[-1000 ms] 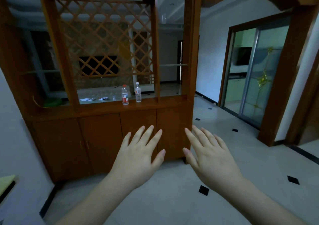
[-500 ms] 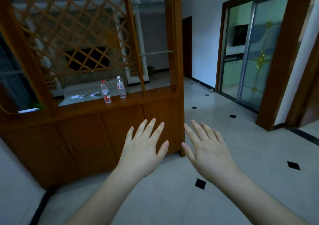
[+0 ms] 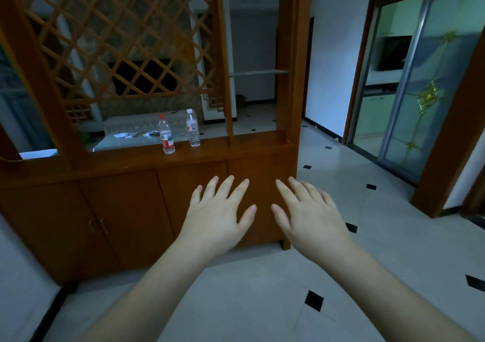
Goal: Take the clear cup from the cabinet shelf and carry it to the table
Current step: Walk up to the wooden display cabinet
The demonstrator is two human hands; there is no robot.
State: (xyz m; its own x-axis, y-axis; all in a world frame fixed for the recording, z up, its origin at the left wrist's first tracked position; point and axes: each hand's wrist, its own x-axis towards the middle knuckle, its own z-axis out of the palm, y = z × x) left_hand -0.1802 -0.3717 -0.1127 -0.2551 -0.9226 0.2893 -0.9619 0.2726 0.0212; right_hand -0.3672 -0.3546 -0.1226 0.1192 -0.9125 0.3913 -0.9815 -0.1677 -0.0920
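Observation:
Both hands hover in front of me, palms down with fingers spread and nothing in them. My left hand point(image 3: 217, 215) and my right hand point(image 3: 311, 217) are side by side, in front of the lower doors of a brown wooden cabinet point(image 3: 131, 210). Its open shelf point(image 3: 217, 150) runs above the doors, under a lattice panel point(image 3: 118, 39). Two plastic water bottles stand on the shelf, one with a red cap point(image 3: 166, 135) and one with a white cap point(image 3: 193, 129). I cannot make out a clear cup on the shelf.
Behind the cabinet is a table with a pale cover point(image 3: 123, 142) carrying small papers. Pale floor tiles with black diamonds point(image 3: 313, 300) spread to the right. A sliding glass door point(image 3: 420, 92) in a wooden frame stands at the far right.
The view has come closer to the cabinet, which now looks larger, and the bottles sit nearer the middle. Both hands stay spread, empty and side by side.

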